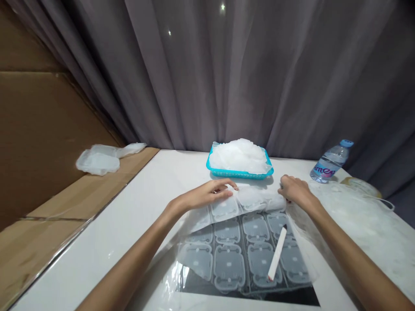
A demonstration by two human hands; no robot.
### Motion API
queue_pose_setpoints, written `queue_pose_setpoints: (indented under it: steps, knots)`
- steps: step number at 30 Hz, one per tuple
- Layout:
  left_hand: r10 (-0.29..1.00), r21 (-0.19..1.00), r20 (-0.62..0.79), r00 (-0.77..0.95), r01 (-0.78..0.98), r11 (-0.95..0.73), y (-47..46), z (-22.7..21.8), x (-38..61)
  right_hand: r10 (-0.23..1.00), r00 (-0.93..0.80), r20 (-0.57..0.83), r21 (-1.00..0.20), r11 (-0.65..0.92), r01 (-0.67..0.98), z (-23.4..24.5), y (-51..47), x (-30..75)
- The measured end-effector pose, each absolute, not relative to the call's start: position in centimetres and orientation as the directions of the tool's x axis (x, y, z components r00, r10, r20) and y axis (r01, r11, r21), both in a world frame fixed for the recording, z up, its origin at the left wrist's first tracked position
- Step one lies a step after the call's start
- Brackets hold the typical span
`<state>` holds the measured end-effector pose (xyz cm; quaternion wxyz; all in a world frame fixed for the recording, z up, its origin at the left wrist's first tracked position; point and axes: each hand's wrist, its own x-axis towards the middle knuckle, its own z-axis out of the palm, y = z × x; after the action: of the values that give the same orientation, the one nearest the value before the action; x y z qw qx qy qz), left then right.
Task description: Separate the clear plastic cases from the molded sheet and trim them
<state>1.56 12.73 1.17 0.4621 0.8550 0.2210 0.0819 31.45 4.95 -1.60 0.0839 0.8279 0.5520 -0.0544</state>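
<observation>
A translucent plastic sheet patterned with rounded rectangular shapes lies over a dark printed sheet on the white table. Its far part is turned back as a whitish fold. My left hand rests at the upper left of that fold, fingers loosely bent and thumb apart from them. At the upper right corner, my right hand is closed, its fingers pinching the sheet's edge. A white pen-like tool with a dark tip lies slantwise on the patterned part, touched by neither hand.
Beyond the hands stands a blue basket heaped with white translucent pieces. A water bottle is at the back right, with a spread of cloudy plastic nearer me. Cardboard at left carries more translucent pieces. A grey curtain hangs behind.
</observation>
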Motion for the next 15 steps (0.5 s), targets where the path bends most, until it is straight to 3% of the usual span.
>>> queue_pose_setpoints:
  steps: [11, 15]
  knots:
    - [0.444, 0.888, -0.119, 0.888, 0.295, -0.353, 12.9, 1.1, 1.6, 0.936, 0.315, 0.156, 0.172, -0.340, 0.925, 4.4, -0.3, 31.8]
    - [0.463, 0.888, -0.110, 0.880, 0.297, -0.352, 12.9, 0.9, 1.7, 0.918, 0.371, 0.139, 0.222, -0.394, 0.892, 3.4, 0.7, 32.4]
